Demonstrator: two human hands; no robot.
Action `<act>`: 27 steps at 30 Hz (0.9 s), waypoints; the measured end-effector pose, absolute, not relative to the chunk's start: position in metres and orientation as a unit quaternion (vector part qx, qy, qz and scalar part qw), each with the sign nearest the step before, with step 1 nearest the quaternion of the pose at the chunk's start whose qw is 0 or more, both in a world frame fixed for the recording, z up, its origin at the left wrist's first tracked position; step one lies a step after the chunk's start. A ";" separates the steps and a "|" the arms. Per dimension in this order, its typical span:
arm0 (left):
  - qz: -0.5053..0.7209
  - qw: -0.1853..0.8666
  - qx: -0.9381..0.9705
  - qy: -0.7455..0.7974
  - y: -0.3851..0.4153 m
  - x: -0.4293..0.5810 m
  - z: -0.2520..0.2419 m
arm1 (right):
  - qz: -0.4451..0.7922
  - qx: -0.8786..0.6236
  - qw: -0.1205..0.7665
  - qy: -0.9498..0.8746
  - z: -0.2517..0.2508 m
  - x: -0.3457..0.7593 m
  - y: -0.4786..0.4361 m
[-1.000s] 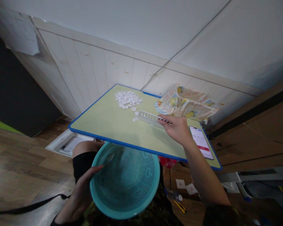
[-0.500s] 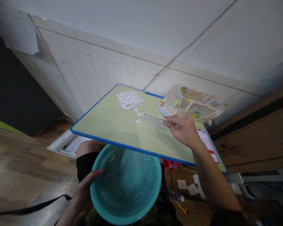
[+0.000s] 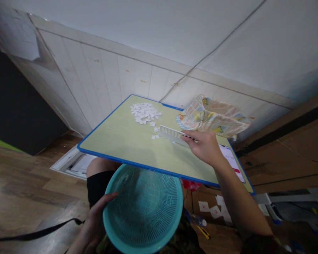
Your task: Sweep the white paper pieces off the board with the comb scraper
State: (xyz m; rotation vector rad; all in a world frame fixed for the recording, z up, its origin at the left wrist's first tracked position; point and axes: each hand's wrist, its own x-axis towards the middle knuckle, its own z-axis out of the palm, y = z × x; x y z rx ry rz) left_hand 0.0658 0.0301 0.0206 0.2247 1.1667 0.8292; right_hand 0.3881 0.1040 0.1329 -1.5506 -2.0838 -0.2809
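My left hand (image 3: 98, 215) is closed on the left rim of a teal plastic colander (image 3: 178, 215), with the thumb inside. The colander sits tilted in my lap, below the front edge of a small table (image 3: 116, 141). My right hand (image 3: 202, 144) is closed around the right end of a white slotted plastic piece (image 3: 171, 134), which stands on edge on the tabletop. A few loose paper squares (image 3: 155, 129) lie at its left end. Farther back is a heap of small white paper pieces (image 3: 145, 112).
A patterned cloth (image 3: 214, 118) rests at the table's back right. A phone (image 3: 231, 162) lies by the right edge, beside my forearm. On the floor at right are paper cards (image 3: 216, 211), a plastic bottle (image 3: 198, 220) and a yellow cutter (image 3: 203, 232). A wall (image 3: 132, 77) stands behind.
The colander has shifted slightly right in view along with my left hand. My right hand and the white slotted piece have hardly moved.
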 end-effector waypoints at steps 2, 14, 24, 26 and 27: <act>0.382 0.749 0.114 0.529 0.030 0.066 0.021 | -0.104 -0.579 0.250 -0.769 0.134 0.391 0.100; 0.371 0.750 0.125 0.534 0.031 0.066 0.018 | -0.134 -0.586 0.265 -0.754 0.146 0.391 0.069; 0.375 0.734 0.113 0.555 0.029 0.075 0.031 | -0.086 -0.578 0.206 -0.785 0.148 0.365 0.085; 0.379 0.734 0.105 0.553 0.030 0.075 0.031 | -0.074 -0.578 0.212 -0.785 0.150 0.362 0.095; 0.378 0.735 0.099 0.554 0.030 0.074 0.031 | -0.073 -0.577 0.218 -0.784 0.150 0.362 0.100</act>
